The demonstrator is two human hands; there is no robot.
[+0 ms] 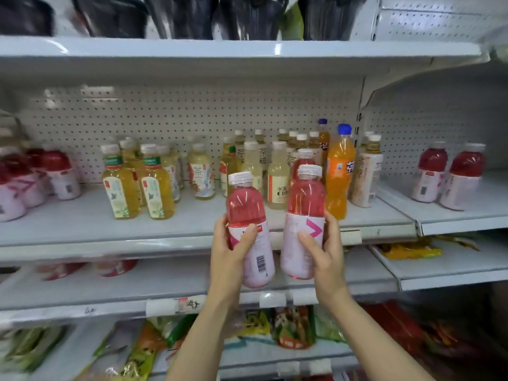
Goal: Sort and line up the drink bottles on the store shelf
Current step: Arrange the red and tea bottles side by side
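**Two pink bottles held before white store shelving**

Behind: white pegboard-backed metal shelf [165, 229], crowded with yellow tea bottles [121, 185] and an orange soda bottle with blue cap [338, 171]. In front of its edge: left pink drink bottle with white cap [251, 215] gripped by left hand [229, 251], barcode outward; right pink drink bottle with magenta arrow label [305, 215] gripped by right hand [327, 254]. Shelf-edge tags illegible.

Bare forearms, ringless hands [277, 251]
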